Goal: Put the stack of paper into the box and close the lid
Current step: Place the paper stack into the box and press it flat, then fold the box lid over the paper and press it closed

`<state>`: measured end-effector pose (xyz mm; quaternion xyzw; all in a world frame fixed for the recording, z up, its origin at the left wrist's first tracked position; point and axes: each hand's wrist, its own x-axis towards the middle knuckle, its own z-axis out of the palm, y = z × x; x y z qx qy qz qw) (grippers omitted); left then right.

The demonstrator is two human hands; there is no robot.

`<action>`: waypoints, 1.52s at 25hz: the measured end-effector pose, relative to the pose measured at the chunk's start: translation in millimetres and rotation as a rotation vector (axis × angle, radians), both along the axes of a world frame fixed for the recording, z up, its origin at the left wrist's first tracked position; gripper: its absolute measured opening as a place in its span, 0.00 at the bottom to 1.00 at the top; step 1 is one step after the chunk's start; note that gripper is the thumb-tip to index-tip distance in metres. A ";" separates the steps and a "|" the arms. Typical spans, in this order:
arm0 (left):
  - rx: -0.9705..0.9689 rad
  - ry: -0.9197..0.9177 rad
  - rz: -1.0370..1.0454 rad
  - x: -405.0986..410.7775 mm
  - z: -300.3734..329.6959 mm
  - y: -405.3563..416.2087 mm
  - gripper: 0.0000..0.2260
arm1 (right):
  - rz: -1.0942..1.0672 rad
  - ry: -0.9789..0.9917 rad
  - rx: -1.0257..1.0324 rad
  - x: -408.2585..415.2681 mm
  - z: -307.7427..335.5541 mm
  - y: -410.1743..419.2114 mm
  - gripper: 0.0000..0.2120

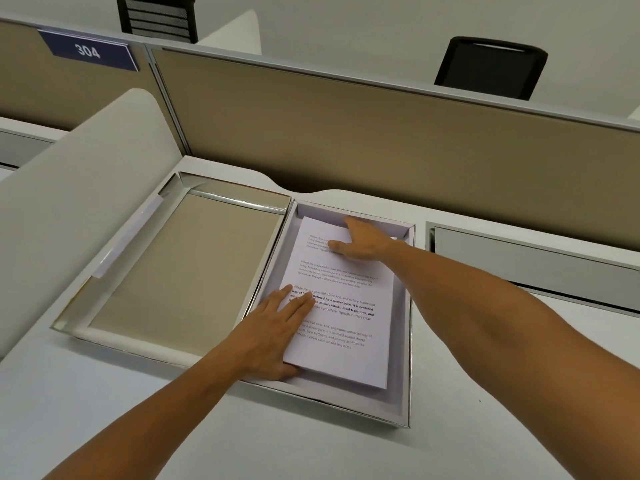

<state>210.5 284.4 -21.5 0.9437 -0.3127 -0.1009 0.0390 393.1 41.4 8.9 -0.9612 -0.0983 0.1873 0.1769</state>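
Note:
A white shallow box [403,393] lies open on the desk, its hinged lid [187,261] folded flat to the left with a tan inner face. A stack of printed paper [346,320] rests inside the box tray. My left hand [277,337] lies flat on the stack's near left corner, thumb at its front edge. My right hand [363,242] presses on the far end of the stack, fingers spread toward the box's back wall.
A tan partition wall [381,140] runs behind the desk. A white curved divider [69,188] stands at the left beside the lid. A grey cable tray slot [533,258] sits to the right. Two black chairs stand beyond the partition.

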 end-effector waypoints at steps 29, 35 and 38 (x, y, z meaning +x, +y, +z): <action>-0.848 -0.032 2.025 -50.6 2.8 106.8 0.24 | -0.057 -0.119 0.211 -92.1 37.0 1.5 0.29; -1.182 -0.159 1.899 -58.5 8.2 106.5 0.23 | -0.083 -0.123 0.235 -110.6 49.2 2.4 0.30; -1.380 -0.197 1.774 -68.8 13.8 105.5 0.26 | -0.097 -0.132 0.241 -119.9 56.0 2.1 0.29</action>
